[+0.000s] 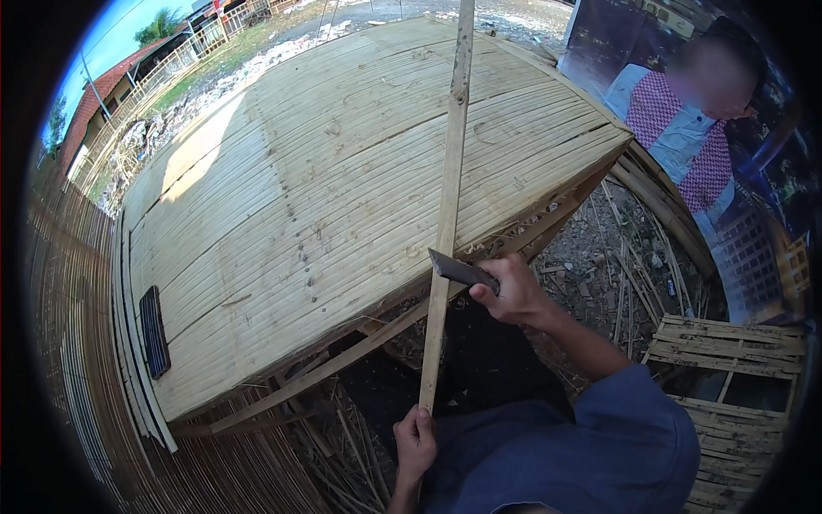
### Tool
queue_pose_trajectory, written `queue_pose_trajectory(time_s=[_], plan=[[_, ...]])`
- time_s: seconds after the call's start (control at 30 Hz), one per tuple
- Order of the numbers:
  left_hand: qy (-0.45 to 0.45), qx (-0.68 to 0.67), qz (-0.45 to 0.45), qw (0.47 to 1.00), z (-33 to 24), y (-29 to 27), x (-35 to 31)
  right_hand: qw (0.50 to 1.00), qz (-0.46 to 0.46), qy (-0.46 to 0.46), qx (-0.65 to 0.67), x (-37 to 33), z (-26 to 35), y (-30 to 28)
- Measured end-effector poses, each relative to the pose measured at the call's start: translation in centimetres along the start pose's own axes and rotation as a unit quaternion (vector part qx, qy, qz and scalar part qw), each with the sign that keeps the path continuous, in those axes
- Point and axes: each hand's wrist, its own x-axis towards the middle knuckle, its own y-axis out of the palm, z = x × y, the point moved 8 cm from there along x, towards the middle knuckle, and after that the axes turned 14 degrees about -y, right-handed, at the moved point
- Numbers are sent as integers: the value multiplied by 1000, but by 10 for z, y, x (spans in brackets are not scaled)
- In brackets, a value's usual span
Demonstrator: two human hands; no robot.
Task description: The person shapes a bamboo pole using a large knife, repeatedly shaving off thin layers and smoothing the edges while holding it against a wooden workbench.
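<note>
A long, flat bamboo strip (449,188) runs from my lap up across the slatted bamboo table and out past its far edge. My left hand (415,444) is closed round the strip's near end. In my right hand (514,291) is a dark, broad-bladed knife (462,271), gripped at its handle, which the fingers mostly hide. Its blade lies across the strip near the table's front edge, with the squared tip reaching just left of the strip. Whether the edge bites into the bamboo I cannot tell.
The bamboo tabletop (360,163) has small shavings on it. A dark slotted object (154,331) lies at its left edge. A bamboo-slat panel (728,411) stands at lower right, a printed banner (599,43) hangs at upper right. Bamboo scraps (634,283) litter the ground.
</note>
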Motion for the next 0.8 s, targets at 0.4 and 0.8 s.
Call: queue_pose_trajectory(time_s=[0.4,0.8], plan=[[-12,-33,26,999,-8,-7,6,977,7,5,214,-27,20,46],[138,21,-170,976,-101,-73,6,959,-11,115,260,-128,-19,114]])
